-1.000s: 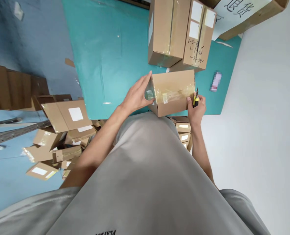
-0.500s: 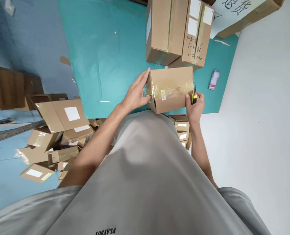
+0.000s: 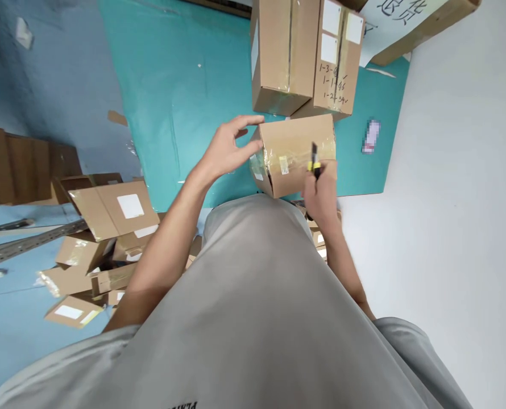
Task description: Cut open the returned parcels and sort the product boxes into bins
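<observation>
Cardboard box (image 3: 293,142) between the hands: at one end, left hand (image 3: 224,150) with thumb and fingers wide apart; over the other, right hand (image 3: 322,199) closed around a yellow-and-black cutter (image 3: 314,159). Looks plain brown, taped lengthwise, with a small pale sticker (image 3: 283,165) nearer the left hand. Runs long from hand to hand, slightly slanted, taped end facing left. Sits at the teal table's (image 3: 154,85) edge.

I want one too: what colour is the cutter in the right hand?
The cutter in the right hand is black and yellow, clearest in the head view.
</observation>
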Available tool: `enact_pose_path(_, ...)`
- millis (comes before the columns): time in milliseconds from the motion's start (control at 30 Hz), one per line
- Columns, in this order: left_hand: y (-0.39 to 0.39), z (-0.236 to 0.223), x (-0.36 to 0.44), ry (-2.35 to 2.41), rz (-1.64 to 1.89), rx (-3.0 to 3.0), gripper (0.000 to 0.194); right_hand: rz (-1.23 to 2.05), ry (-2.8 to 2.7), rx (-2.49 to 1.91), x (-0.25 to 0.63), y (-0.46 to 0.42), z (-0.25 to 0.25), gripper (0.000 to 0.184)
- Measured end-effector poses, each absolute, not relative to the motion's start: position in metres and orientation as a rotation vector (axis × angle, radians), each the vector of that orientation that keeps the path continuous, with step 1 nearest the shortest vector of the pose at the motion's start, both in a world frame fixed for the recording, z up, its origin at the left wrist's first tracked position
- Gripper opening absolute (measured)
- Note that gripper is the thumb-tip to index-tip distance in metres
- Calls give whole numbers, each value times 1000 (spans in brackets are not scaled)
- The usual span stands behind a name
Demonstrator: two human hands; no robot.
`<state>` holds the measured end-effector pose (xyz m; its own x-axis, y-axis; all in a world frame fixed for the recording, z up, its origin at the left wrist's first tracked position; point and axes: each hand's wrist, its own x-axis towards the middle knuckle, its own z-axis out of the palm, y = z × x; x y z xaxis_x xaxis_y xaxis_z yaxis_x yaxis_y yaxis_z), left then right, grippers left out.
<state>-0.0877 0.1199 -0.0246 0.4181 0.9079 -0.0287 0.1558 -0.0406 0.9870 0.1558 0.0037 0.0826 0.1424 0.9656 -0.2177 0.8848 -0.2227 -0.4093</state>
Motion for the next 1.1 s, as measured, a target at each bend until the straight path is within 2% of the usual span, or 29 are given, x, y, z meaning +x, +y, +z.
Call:
enact_pose_path(67, 133, -24, -79, 1008, 851, 1475, 52, 832, -1840, -2210, 130, 7, 95, 41)
enact_pose_path(133, 144, -27, -73, 995, 854, 1477, 48, 915, -1876, -2204, 111, 11, 103, 42)
enact_pose_path(400, 158, -39, -72, 933, 816, 1478, 51, 958, -2006, -2285, 90, 28, 98, 51)
enact_pose_path(600, 156, -43, -70, 929, 830, 1481, 54, 983, -2044, -2367, 75, 38, 108, 47)
enact_pose_path(800, 154, -46, -68, 927, 844, 1443, 49, 897, -1998, -2526, 54, 51, 111, 40)
enact_pose_path(900, 152, -46, -65, 935, 854, 1420, 56, 860, -2025, -2610, 46, 43, 117, 36)
enact_pose_path(1100, 155, -49, -59, 926, 849, 1405, 62, 1006, -2163, -2820, 44, -5, 133, 56)
